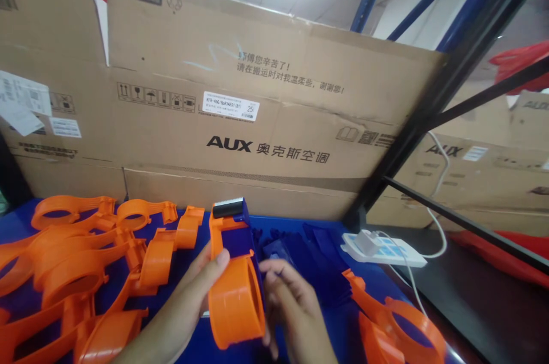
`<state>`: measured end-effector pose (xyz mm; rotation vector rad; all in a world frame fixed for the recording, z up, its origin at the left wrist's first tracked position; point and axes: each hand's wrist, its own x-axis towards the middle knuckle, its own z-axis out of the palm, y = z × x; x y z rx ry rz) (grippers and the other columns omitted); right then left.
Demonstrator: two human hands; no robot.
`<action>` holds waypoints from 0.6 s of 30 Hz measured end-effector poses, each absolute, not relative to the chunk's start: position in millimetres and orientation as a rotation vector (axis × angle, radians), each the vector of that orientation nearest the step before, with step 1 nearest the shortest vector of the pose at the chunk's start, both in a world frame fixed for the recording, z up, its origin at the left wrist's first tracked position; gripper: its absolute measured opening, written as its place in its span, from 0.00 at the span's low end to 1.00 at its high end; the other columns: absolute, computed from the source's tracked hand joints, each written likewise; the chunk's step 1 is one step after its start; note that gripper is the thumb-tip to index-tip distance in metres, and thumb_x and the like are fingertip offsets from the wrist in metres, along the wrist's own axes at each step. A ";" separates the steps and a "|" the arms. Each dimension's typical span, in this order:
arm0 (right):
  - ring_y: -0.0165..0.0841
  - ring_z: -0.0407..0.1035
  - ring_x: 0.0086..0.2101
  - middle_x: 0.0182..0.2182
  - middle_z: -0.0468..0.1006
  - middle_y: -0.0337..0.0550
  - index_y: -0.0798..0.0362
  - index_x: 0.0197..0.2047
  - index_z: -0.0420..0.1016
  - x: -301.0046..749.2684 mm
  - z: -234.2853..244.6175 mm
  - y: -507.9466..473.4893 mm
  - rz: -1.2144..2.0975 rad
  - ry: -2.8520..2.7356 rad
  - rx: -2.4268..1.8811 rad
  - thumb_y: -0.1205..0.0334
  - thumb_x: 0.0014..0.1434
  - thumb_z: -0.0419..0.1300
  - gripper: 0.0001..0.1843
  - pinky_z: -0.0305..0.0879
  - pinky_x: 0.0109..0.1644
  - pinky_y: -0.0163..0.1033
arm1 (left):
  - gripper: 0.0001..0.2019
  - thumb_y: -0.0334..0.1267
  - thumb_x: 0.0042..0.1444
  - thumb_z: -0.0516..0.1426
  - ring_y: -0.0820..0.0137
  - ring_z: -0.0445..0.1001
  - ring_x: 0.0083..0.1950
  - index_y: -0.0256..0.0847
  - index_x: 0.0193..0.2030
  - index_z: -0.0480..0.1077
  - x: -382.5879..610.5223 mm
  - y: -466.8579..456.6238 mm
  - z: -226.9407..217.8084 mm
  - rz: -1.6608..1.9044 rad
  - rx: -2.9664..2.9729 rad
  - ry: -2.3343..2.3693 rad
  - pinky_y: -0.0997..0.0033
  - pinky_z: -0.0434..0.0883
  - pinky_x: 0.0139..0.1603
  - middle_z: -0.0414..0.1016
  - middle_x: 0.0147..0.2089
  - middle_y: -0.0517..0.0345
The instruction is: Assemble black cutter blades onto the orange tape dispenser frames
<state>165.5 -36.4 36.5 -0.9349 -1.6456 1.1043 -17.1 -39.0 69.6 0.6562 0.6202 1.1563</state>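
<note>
An orange tape dispenser (pixel 235 304) stands tilted in front of me, its wide ring at the bottom. At its top sit a black roller (pixel 228 209) and a pale toothed cutting edge. A dark blue side piece (pixel 253 238) runs along its right side. My left hand (pixel 199 287) grips the dispenser from the left, thumb on the front. My right hand (pixel 300 304) is at the dispenser's right side with bent fingers by the blue piece. Whatever may lie between those fingers is hidden.
Several orange dispenser bodies (pixel 71 264) are heaped on the blue surface at left. Dark blue flat pieces (pixel 319 264) lie behind my right hand. More orange parts (pixel 403 329) and a white power strip (pixel 386 249) with cables are at right. Large cardboard (pixel 278 181) walls the back.
</note>
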 end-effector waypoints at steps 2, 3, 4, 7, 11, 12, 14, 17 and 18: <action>0.25 0.61 0.17 0.27 0.71 0.34 0.51 0.57 0.69 170.5 45.5 -18.7 1.180 -1.401 -0.967 0.42 0.72 0.54 0.23 0.56 0.17 0.29 | 0.25 0.47 0.62 0.64 0.48 0.76 0.64 0.40 0.63 0.73 -14.0 -34.9 63.1 1.198 0.590 0.678 0.51 0.73 0.63 0.81 0.60 0.42; 0.24 0.59 0.17 0.26 0.69 0.33 0.51 0.53 0.71 171.1 50.1 -11.2 1.222 -1.396 -0.960 0.42 0.69 0.59 0.22 0.55 0.18 0.29 | 0.25 0.48 0.62 0.65 0.48 0.75 0.65 0.40 0.63 0.73 -11.9 -32.7 59.3 1.206 0.568 0.698 0.50 0.71 0.65 0.81 0.61 0.42; 0.25 0.59 0.19 0.25 0.68 0.32 0.51 0.48 0.73 170.5 54.0 -4.6 1.260 -1.418 -0.941 0.42 0.66 0.63 0.20 0.54 0.20 0.29 | 0.25 0.47 0.61 0.65 0.48 0.75 0.66 0.41 0.63 0.74 -9.4 -30.4 55.6 1.203 0.556 0.713 0.50 0.70 0.66 0.81 0.61 0.43; 0.26 0.56 0.23 0.23 0.62 0.31 0.51 0.32 0.70 166.5 58.1 9.4 1.218 -1.500 -0.872 0.43 0.61 0.68 0.21 0.55 0.26 0.31 | 0.25 0.48 0.60 0.66 0.47 0.76 0.64 0.40 0.60 0.76 0.4 -23.9 44.8 1.165 0.544 0.737 0.47 0.67 0.69 0.83 0.57 0.43; 0.28 0.56 0.27 0.24 0.62 0.33 0.52 0.27 0.66 170.6 47.5 12.7 1.092 -1.592 -0.879 0.42 0.65 0.64 0.24 0.56 0.30 0.33 | 0.23 0.50 0.60 0.66 0.46 0.71 0.69 0.40 0.58 0.79 12.3 -23.2 27.2 1.165 0.544 0.755 0.46 0.61 0.73 0.83 0.58 0.44; 0.28 0.56 0.27 0.24 0.62 0.33 0.52 0.28 0.66 173.9 43.9 10.8 1.066 -1.631 -0.889 0.43 0.66 0.62 0.24 0.56 0.30 0.33 | 0.22 0.50 0.60 0.65 0.47 0.67 0.72 0.41 0.57 0.79 13.3 -25.4 21.3 1.185 0.561 0.766 0.46 0.58 0.75 0.82 0.60 0.45; 0.28 0.55 0.26 0.23 0.61 0.33 0.51 0.27 0.65 181.5 37.1 4.7 0.972 -1.734 -0.907 0.43 0.68 0.59 0.24 0.54 0.30 0.34 | 0.19 0.49 0.60 0.66 0.48 0.58 0.77 0.43 0.54 0.82 12.1 -32.1 8.0 1.226 0.616 0.808 0.48 0.51 0.78 0.79 0.64 0.48; 0.28 0.54 0.24 0.21 0.59 0.33 0.51 0.24 0.62 190.1 27.3 -7.0 0.782 -1.903 -0.943 0.46 0.69 0.57 0.25 0.53 0.31 0.35 | 0.16 0.48 0.57 0.68 0.45 0.58 0.76 0.45 0.50 0.84 6.0 -44.4 -10.4 1.225 0.718 0.872 0.47 0.45 0.79 0.80 0.62 0.49; 0.29 0.55 0.23 0.20 0.59 0.33 0.50 0.24 0.61 191.2 23.8 -10.6 0.729 -1.930 -0.950 0.47 0.69 0.56 0.25 0.53 0.31 0.36 | 0.15 0.47 0.57 0.68 0.43 0.60 0.75 0.45 0.49 0.84 4.0 -47.9 -14.7 1.217 0.745 0.883 0.45 0.45 0.79 0.81 0.61 0.49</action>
